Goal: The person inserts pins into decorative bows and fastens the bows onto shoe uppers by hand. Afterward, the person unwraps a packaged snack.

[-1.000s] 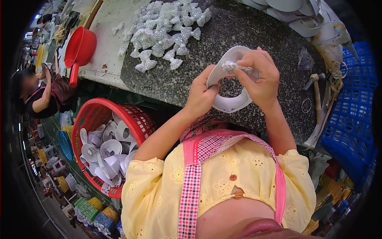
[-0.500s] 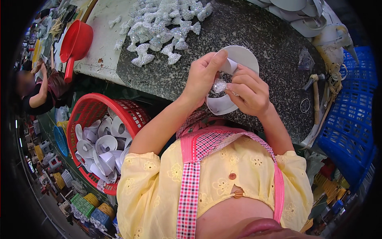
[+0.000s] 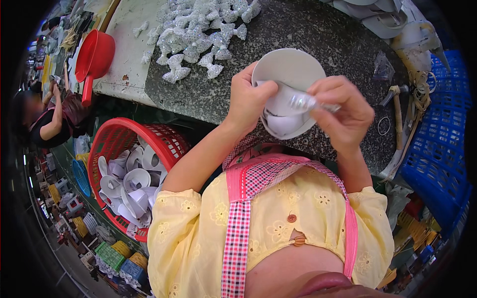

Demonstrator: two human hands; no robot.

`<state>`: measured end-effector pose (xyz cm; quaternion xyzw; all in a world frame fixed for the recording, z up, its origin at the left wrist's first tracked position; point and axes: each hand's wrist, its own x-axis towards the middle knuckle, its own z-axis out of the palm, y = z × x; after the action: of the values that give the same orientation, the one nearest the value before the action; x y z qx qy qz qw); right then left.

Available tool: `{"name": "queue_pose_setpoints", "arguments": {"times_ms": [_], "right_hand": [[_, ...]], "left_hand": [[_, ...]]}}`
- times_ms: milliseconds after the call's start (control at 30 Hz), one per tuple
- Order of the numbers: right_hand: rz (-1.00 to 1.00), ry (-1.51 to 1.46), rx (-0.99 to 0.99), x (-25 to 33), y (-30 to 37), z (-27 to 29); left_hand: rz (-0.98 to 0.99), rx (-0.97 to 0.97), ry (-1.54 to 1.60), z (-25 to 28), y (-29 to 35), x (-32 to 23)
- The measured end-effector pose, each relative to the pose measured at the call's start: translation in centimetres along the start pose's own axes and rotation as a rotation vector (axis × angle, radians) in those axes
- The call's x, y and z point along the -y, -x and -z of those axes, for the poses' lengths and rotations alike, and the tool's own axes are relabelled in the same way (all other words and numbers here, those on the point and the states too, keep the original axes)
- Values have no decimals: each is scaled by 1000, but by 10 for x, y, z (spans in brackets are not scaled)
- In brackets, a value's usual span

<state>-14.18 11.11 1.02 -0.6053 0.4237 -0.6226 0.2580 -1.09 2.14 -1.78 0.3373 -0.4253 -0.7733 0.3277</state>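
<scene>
My left hand [image 3: 248, 102] is closed on the left edge of a white curved, visor-like piece [image 3: 288, 67], its thumb pressed on the inner face. The broad rounded side of the piece points away from me, with a curled band nearer my apron. My right hand [image 3: 343, 111], slightly blurred, pinches a shiny silver-white sequined bow [image 3: 301, 102] in front of the piece's right side. Whether the bow touches the piece I cannot tell. Several similar sequined bows [image 3: 196, 42] lie heaped on the speckled dark table [image 3: 357, 54] beyond my left hand.
A red basket [image 3: 174, 144] of white curled pieces stands at my left. On the table's left lies a red scoop [image 3: 95, 55]. A hammer [image 3: 396, 116] rests at the right edge beside a blue crate [image 3: 437, 134]. More white pieces [image 3: 385, 17] are stacked far right. Another person [image 3: 52, 114] works at far left.
My right hand has moved right with the bow, away from my left hand. The white piece has turned, showing more of its broad inner face. My left hand stays gripping it.
</scene>
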Motion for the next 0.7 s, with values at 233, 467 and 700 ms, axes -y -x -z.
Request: {"name": "queue_pose_setpoints", "arguments": {"times_ms": [233, 467, 700], "right_hand": [[88, 619, -203, -18, 6, -12], [18, 550, -172, -28, 15, -12], [-71, 427, -154, -28, 14, -11]], "left_hand": [[-37, 64, -28, 0, 15, 4], [51, 58, 121, 6, 15, 2], [-24, 52, -41, 8, 17, 3]]}}
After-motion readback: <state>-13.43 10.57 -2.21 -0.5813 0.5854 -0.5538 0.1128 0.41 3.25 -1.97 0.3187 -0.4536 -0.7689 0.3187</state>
